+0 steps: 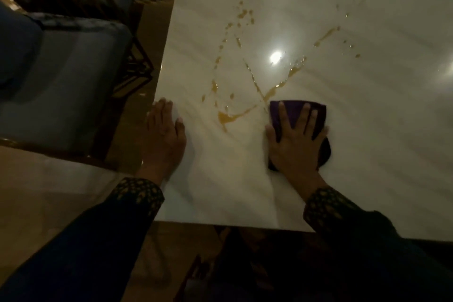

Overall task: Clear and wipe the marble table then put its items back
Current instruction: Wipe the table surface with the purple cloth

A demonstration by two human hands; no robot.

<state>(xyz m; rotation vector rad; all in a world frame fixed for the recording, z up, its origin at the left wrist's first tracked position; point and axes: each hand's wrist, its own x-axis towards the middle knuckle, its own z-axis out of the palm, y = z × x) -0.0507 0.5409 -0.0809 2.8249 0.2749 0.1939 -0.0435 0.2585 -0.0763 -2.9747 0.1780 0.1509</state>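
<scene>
Marble bench [343,130]: pale, glossy, streaked with amber spill [230,116] lying between and beyond both hands. Right hand [297,142]: fingers spread flat, pressing a purple cloth [293,109] onto the bench, cloth touching the spill's near streak. Left hand [164,133]: flat, fingers relaxed, resting on the bench's edge, holding nothing. Blue cushioned chair [61,76]: beside the left hand, off the bench.
</scene>
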